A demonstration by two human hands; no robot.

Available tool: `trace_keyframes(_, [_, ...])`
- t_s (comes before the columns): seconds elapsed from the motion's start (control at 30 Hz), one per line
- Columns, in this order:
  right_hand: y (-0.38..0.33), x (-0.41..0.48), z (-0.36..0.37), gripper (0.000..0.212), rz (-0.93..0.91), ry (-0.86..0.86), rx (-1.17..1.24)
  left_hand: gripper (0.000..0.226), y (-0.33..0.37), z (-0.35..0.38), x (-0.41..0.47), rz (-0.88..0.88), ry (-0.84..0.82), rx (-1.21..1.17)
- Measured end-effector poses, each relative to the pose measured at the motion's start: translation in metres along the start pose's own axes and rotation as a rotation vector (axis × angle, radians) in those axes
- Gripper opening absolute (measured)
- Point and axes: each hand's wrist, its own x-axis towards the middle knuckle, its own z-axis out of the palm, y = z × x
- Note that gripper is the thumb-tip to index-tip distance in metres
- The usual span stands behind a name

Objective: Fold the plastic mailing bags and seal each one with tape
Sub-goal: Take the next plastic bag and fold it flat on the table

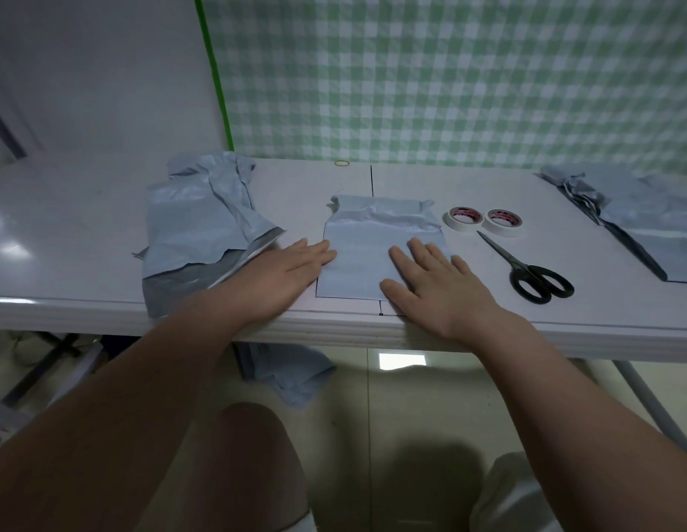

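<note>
Dim, soft-focus view — tabletop (84,224) glare, bowed edges.

No words or numbers can be read anywhere. The first tape roll (462,225) and the second tape roll (503,231), side by side on the counter (411,178) midway between its near and far edges, each carry a red printed band inside the core, but its letters are too blurred.

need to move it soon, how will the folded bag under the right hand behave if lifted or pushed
Probably floppy: the folded bag shows soft creases at its far edge, so it would likely sag if lifted. Likely light and slippery: thin glossy plastic on a smooth table. Untaped, it may unfold once the right hand lifts.
</note>
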Motion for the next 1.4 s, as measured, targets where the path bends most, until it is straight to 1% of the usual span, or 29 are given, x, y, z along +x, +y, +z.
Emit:
trace_keyframes(0.07, [0.000,0.000,-0.003,0.061,0.007,-0.006,-0.005,0.041,0.004,-0.002,0.003,-0.020,0.014,0.050])
trace_keyframes(0.17, [-0.010,-0.001,-0.007,0.059,-0.040,0.058,-0.038,0.040,0.007,-0.003,0.007,-0.011,0.015,0.120])
trace_keyframes(0.23, [-0.028,-0.005,-0.008,0.056,-0.157,0.093,0.037,0.043,0.006,-0.005,0.008,-0.008,0.006,0.156])
trace_keyframes(0.3, [-0.045,-0.008,-0.004,0.055,-0.286,0.086,0.102,0.046,0.005,-0.008,0.007,-0.005,-0.026,0.180])
trace_keyframes(0.37, [-0.053,-0.010,0.003,0.059,-0.329,0.060,0.105,0.049,0.006,-0.012,0.006,-0.008,-0.082,0.182])
trace_keyframes(0.43, [-0.052,-0.011,0.008,0.061,-0.349,0.085,0.086,0.047,0.006,-0.015,0.006,-0.020,-0.109,0.142])
trace_keyframes(0.53, [-0.050,-0.014,0.009,0.061,-0.382,0.109,0.094,0.044,0.003,-0.014,0.008,-0.003,-0.066,0.091])
trace_keyframes(0.6, [-0.051,-0.016,0.007,0.052,-0.374,0.139,0.233,0.043,0.001,-0.013,0.009,0.009,-0.027,0.070])
trace_keyframes(0.67, [-0.052,-0.014,0.003,0.037,-0.320,0.220,0.409,0.046,-0.002,-0.012,0.010,0.012,-0.007,0.043])
trace_keyframes(0.7, [-0.052,-0.011,0.002,0.033,-0.287,0.259,0.441,0.048,-0.002,-0.012,0.010,0.013,-0.005,0.026])
trace_keyframes(0.73, [-0.052,-0.006,0.001,0.033,-0.259,0.280,0.441,0.051,-0.003,-0.011,0.009,0.015,-0.003,0.011])
trace_keyframes(0.8, [-0.050,0.007,0.001,0.040,-0.218,0.282,0.395,0.057,-0.004,-0.009,0.007,0.030,0.040,0.014])
trace_keyframes(0.87, [-0.047,0.019,0.001,0.046,-0.203,0.264,0.326,0.060,-0.005,-0.004,0.006,0.026,0.180,-0.016])
trace_keyframes(0.93, [-0.045,0.029,0.001,0.049,-0.193,0.232,0.281,0.054,-0.003,0.001,0.003,-0.008,0.335,-0.093])
trace_keyframes(1.0, [-0.047,0.033,0.001,0.046,-0.204,0.207,0.270,0.048,0.001,0.006,0.003,-0.014,0.406,-0.114])
trace_keyframes(1.07, [-0.050,0.035,0.003,0.040,-0.245,0.206,0.238,0.046,0.005,0.009,0.003,0.007,0.392,-0.075])
trace_keyframes(1.1, [-0.051,0.036,0.005,0.041,-0.268,0.202,0.208,0.043,0.006,0.010,0.003,0.027,0.374,-0.032])
trace_keyframes(1.17, [-0.050,0.037,0.008,0.042,-0.290,0.172,0.136,0.037,0.004,0.013,0.003,0.070,0.357,0.104])
trace_keyframes(1.23, [-0.049,0.037,0.008,0.036,-0.289,0.137,0.090,0.036,-0.001,0.015,0.003,0.101,0.344,0.224])
trace_keyframes(1.3, [-0.049,0.036,0.007,0.036,-0.286,0.101,0.081,0.040,-0.005,0.018,0.001,0.156,0.316,0.261])
trace_keyframes(1.4, [-0.050,0.033,0.004,0.046,-0.262,0.025,0.076,0.049,0.000,0.020,-0.008,0.193,0.312,0.296])
